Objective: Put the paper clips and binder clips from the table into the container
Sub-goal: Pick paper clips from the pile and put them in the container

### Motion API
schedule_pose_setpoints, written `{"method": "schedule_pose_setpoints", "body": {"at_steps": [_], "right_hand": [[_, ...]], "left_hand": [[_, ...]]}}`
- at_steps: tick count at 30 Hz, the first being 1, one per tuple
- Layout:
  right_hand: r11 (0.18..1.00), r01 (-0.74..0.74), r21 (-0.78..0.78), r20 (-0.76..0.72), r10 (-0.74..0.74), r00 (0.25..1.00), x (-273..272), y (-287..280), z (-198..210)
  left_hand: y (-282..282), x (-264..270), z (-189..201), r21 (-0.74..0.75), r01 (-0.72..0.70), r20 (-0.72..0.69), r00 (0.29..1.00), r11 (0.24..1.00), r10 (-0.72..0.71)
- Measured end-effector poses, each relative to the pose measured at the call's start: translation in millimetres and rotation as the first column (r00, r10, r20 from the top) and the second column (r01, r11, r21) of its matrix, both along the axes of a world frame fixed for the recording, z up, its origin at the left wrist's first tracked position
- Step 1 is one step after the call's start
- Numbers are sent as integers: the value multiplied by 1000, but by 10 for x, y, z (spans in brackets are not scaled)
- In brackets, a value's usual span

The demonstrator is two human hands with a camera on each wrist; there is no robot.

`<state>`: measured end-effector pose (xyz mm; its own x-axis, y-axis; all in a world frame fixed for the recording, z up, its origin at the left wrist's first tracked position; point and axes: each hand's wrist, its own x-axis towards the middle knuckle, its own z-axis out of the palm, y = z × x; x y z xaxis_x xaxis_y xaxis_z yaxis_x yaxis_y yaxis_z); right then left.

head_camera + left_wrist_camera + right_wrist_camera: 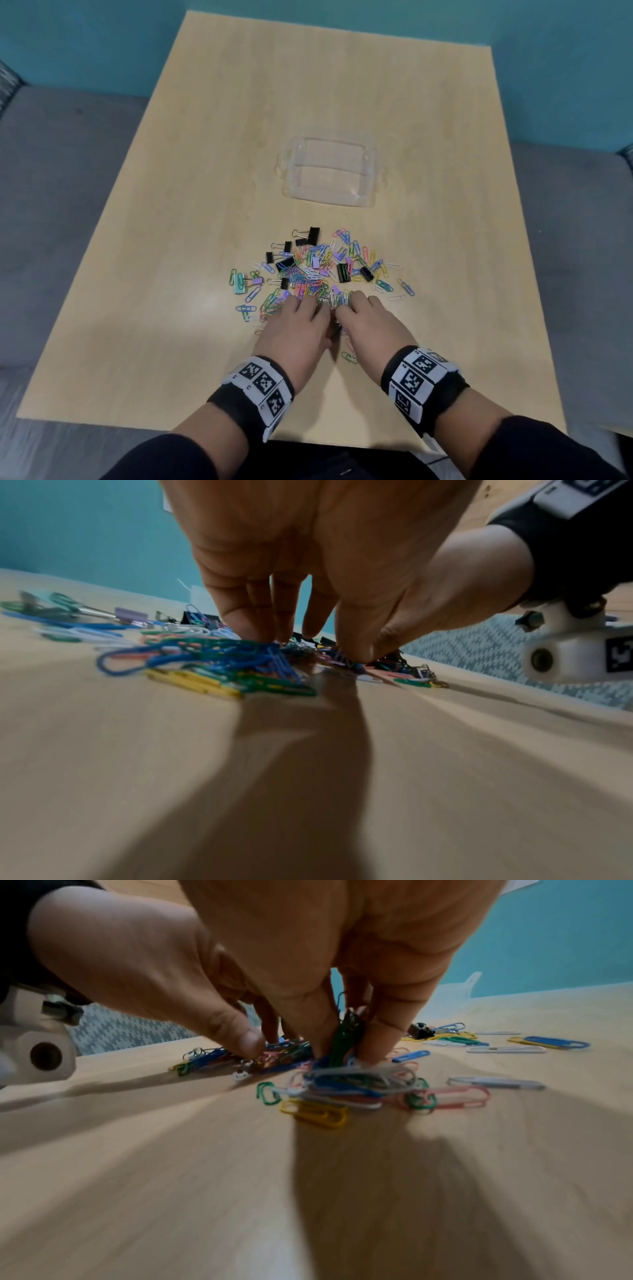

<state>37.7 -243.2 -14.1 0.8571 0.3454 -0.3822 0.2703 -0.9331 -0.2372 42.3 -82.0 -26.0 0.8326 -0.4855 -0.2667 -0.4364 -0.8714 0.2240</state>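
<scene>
A heap of coloured paper clips [318, 270] mixed with black binder clips [313, 235] lies on the light wooden table [222, 154], just in front of a clear plastic container [327, 200] that holds nothing. Both hands dig into the near edge of the heap, side by side. My left hand [305, 303] has its fingers [253, 626] pointing down into blue and green clips, and its thumb [246, 1042] closes towards them. My right hand [352, 301] curls its fingers [383, 1031] round a bunch of clips, with green ones caught between them. In the right wrist view a corner of the container [459, 991] shows behind.
Pastel binder clips [239, 286] lie at the heap's left edge, and a stray green clip [349, 356] sits between my wrists. Bare table [137, 308] stretches to the left and right of the heap. Grey upholstery [68, 171] and a teal wall surround the table.
</scene>
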Motion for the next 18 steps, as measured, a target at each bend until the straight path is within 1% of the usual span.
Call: {"method": "schedule_pose_setpoints", "body": {"at_steps": [3,7,9,11,15,16,18], "right_hand": [[996,51,69,-7,-51,999,48,-37,51],[985,113,132,-27,-110,994,88,-87,12],[975,174,136,-26,-173,985,105,-101,-14],[950,269,157,-89,-257,962,137,-115,-4],[842,459,282,-213,-412,886,202,-204,5],[800,514,309,-260,-449,855,210,-237,8],[679,637,364,-382,-515,767,219,-289,23]], "left_hand": [[-46,49,-9,27,14,-17,1000,1000,-14],[-76,146,28,10,11,-78,997,1000,-10],[-85,178,24,-6,-9,-91,996,1000,8],[-87,213,28,-20,-20,-104,994,1000,18],[-41,260,-20,-30,-39,-120,992,999,35],[-34,273,-27,-30,-54,-124,991,998,50],[-21,302,-30,-64,-138,-151,980,988,128]]}}
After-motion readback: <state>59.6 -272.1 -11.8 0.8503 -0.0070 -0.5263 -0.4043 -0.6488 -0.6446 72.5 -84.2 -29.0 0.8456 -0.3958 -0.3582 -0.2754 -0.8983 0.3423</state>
